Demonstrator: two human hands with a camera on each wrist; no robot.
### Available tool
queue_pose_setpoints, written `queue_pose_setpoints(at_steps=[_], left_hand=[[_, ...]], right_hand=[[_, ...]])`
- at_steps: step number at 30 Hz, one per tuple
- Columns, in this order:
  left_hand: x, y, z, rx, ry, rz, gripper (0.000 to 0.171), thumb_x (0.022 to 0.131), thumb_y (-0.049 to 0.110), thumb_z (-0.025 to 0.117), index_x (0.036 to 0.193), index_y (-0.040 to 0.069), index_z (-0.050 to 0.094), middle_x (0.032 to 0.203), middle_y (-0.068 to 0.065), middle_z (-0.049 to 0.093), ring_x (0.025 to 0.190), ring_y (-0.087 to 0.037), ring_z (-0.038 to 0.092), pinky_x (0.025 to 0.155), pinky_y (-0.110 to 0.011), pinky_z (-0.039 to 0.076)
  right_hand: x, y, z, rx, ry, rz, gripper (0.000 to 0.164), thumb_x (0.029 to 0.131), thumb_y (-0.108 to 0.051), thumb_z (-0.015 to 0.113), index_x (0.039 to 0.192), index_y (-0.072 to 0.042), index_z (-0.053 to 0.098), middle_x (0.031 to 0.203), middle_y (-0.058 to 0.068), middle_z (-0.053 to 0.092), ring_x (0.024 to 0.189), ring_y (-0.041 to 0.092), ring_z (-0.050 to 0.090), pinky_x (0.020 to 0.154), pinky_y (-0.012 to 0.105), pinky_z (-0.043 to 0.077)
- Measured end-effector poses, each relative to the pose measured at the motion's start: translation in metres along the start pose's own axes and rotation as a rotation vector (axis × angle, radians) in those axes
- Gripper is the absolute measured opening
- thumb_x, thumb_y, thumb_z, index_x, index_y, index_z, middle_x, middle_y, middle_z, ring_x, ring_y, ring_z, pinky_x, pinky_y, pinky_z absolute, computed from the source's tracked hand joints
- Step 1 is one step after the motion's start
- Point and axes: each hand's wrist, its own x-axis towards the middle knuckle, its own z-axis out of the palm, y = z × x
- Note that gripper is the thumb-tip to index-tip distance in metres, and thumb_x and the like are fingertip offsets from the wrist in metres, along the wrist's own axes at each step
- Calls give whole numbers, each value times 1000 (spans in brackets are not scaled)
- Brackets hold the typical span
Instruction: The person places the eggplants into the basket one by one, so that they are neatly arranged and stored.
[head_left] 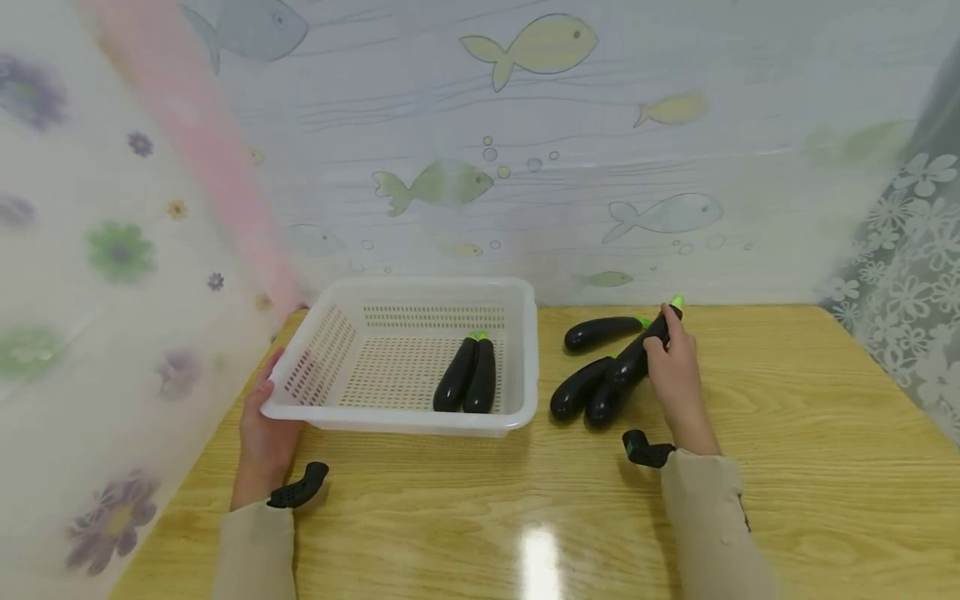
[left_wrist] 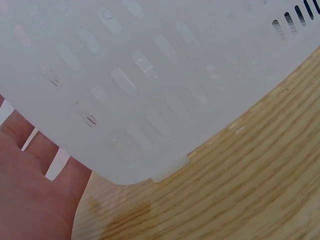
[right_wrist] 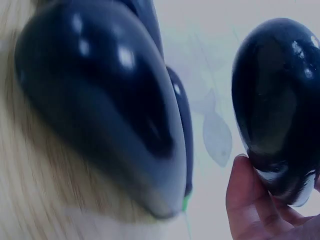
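My left hand (head_left: 268, 429) holds the left front corner of a white plastic basket (head_left: 397, 419), its fingers along the outer side wall. In the left wrist view, the spread fingers (left_wrist: 45, 145) lie against the slotted wall. Two dark eggplants (head_left: 455, 375) with green stems lie side by side in the basket's right part. Right of the basket, my right hand (head_left: 678, 375) grips another eggplant (head_left: 633, 362) near its stem end, tilted over the others. Under and around it, three eggplants (head_left: 577, 392) lie on the table, one partly hidden by the held one.
The wooden table (head_left: 420, 517) runs back to a fish-patterned curtain (head_left: 450, 125). A flower-printed curtain (head_left: 112, 333) hangs along the left, and a lace-like floral cloth (head_left: 915, 233) is at the right. Black wrist cameras (head_left: 300, 486) sit on both wrists.
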Motion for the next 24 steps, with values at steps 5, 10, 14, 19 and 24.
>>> queue_pose_setpoints(at_steps=[5,10,14,19,24], left_hand=[[0,1,2,24,15,-18,52,96,26,32,146,17,21,144,0,35,123,-14,43,96,-30,38],[-1,2,3,12,8,-7,50,97,25,31,146,17,22,144,-1,35,122,-14,43,96,-30,38],[0,0,3,-33,-15,8,49,97,22,31,145,15,23,143,-2,37,121,-15,44,96,-30,38],[1,0,4,-33,-16,16,51,96,23,32,145,15,21,143,-2,36,122,-16,43,96,-30,38],[0,2,4,-6,-10,4,51,96,24,31,146,16,21,146,-3,32,123,-17,41,96,-31,38]], right_hand=[[3,-4,15,55,19,13,58,94,-22,27,149,-23,9,150,18,5,131,37,24,103,52,26],[6,-8,27,79,23,11,58,94,-23,28,149,-24,10,152,13,7,132,33,24,103,49,23],[8,-10,30,115,35,28,57,94,-26,29,148,-28,11,153,7,10,125,29,34,94,42,34],[8,-14,35,178,55,58,54,96,-32,32,147,-32,16,151,4,17,110,24,46,75,25,44],[4,-18,46,287,46,53,53,96,-31,36,145,-34,18,149,2,19,115,22,46,78,26,43]])
